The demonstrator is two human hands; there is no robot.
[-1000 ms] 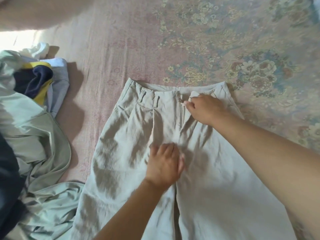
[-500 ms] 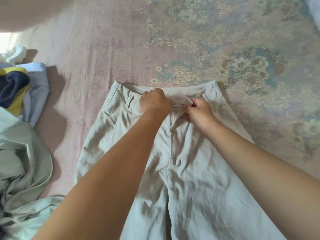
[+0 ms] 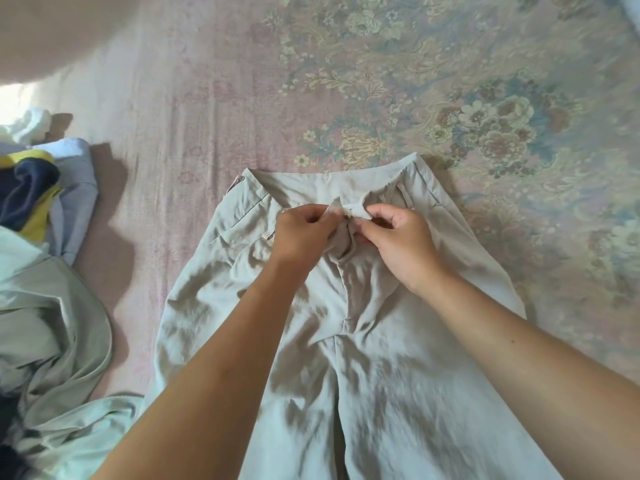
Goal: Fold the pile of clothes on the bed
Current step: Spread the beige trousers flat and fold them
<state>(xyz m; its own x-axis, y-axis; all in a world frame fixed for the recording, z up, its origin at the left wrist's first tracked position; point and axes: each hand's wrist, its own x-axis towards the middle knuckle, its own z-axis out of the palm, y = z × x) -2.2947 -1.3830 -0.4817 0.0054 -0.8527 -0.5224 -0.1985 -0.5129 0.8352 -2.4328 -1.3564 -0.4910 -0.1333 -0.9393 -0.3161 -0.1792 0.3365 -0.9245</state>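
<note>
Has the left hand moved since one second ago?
Yes. The left hand went from the crotch of the beige trousers up to their waistband, where it pinches the fly opposite the right hand.

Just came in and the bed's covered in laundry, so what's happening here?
A person is working on beige trousers spread flat on the floral bedspread. The left hand and right hand both pinch the front of the waistband at the fly, apparently fastening it. The trousers are not folded yet. A pile of unfolded clothes lies off to the left.
</note>
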